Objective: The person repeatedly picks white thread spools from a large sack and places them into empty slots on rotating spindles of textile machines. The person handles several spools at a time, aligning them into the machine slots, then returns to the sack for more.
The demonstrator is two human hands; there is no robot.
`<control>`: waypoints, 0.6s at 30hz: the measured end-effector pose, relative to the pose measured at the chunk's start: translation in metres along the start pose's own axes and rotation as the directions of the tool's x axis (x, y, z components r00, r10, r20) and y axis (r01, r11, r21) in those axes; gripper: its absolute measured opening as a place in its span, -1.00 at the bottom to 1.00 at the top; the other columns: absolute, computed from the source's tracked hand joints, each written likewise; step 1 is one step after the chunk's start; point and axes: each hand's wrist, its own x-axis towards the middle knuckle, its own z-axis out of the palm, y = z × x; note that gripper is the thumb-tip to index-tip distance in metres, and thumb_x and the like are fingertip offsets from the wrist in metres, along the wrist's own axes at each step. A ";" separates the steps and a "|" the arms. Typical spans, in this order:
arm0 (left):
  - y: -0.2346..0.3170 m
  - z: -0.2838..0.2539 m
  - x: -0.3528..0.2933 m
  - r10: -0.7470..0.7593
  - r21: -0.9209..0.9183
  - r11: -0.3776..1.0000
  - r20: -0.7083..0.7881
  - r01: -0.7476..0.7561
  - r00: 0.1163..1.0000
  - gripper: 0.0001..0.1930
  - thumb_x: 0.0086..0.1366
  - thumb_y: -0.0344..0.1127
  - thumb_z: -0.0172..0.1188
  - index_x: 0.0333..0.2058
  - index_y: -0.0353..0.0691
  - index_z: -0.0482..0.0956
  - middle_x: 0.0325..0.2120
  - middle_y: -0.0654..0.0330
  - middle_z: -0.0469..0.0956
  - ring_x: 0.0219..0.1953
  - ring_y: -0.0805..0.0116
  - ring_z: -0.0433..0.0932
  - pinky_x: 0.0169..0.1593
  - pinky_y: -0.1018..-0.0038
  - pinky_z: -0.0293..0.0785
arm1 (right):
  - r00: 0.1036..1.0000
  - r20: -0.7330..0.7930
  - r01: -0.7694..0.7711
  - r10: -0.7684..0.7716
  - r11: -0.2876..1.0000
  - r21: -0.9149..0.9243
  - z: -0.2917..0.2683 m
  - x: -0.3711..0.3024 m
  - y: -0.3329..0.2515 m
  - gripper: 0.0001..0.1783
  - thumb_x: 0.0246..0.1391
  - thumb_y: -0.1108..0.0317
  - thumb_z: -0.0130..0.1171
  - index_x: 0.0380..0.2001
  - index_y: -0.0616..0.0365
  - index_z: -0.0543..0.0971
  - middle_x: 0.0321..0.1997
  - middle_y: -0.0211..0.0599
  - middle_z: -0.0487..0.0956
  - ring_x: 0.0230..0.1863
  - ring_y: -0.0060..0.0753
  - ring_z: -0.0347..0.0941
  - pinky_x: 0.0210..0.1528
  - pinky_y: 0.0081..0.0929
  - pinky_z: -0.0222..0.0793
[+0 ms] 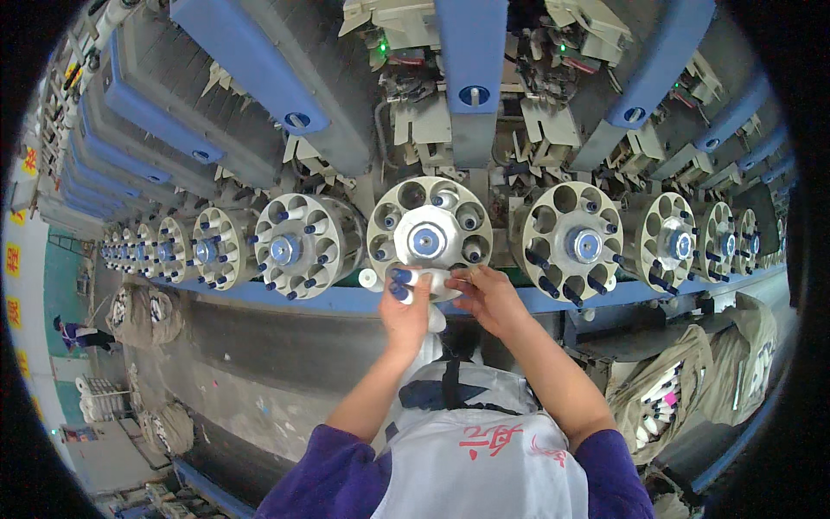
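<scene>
In front of me is a round cream bobbin magazine point(377, 232) with a ring of holes and a blue central knob point(426, 242). Some of its holes hold white yarn bobbins, others look dark. My left hand point(403, 327) is closed around two white yarn bobbins with dark blue ends. The upper yarn bobbin point(432, 279) lies crosswise at the magazine's lower rim; the lower one point(437, 321) slants down past the palm. At the upper bobbin's right end, my right hand point(491, 298) has its fingers pinched together. Any thread between them is too fine to see.
More round magazines, such as one at left point(275, 208) and one at right point(534, 203), line a blue rail point(553, 301). Blue machine arms point(474, 52) slope above. A cloth sack of bobbins point(666, 389) stands at right. Another person point(79, 334) is far left.
</scene>
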 end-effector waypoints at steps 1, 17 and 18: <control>0.002 -0.003 -0.001 -0.003 0.009 1.000 0.028 0.003 1.000 -0.74 0.27 -0.22 0.28 -0.20 -0.27 0.52 -0.40 0.26 0.57 -0.36 0.52 0.49 -0.26 0.52 0.44 | 0.997 -0.075 -0.016 0.012 0.998 -0.055 0.007 0.001 -0.005 -0.78 0.31 0.29 -0.06 -0.12 0.21 0.40 -0.18 -0.22 0.55 -0.30 -0.40 0.51 -0.36 -0.51 0.37; -0.039 -0.067 -0.010 -0.133 0.141 0.979 -0.105 0.147 0.986 -0.67 0.20 -0.51 0.17 -0.03 -0.30 0.50 -0.24 0.25 0.51 -0.33 0.52 0.41 -0.18 0.53 0.41 | 0.989 0.062 0.131 -0.137 0.586 -0.800 0.062 0.056 -0.013 -0.74 0.28 0.28 -0.10 -0.37 0.25 0.43 -0.34 -0.10 0.56 -0.46 -0.33 0.47 -0.49 -0.39 0.31; -0.035 -0.073 -0.010 0.000 0.103 0.995 -0.136 0.014 0.991 -0.69 0.25 -0.47 0.16 -0.02 -0.32 0.47 -0.25 0.23 0.51 -0.34 0.52 0.41 -0.24 0.55 0.41 | 0.840 0.188 0.417 -0.509 0.382 -0.825 0.066 0.062 -0.023 -0.78 0.23 0.31 -0.07 -0.39 0.25 0.44 -0.33 -0.08 0.54 -0.41 -0.23 0.47 -0.43 -0.34 0.34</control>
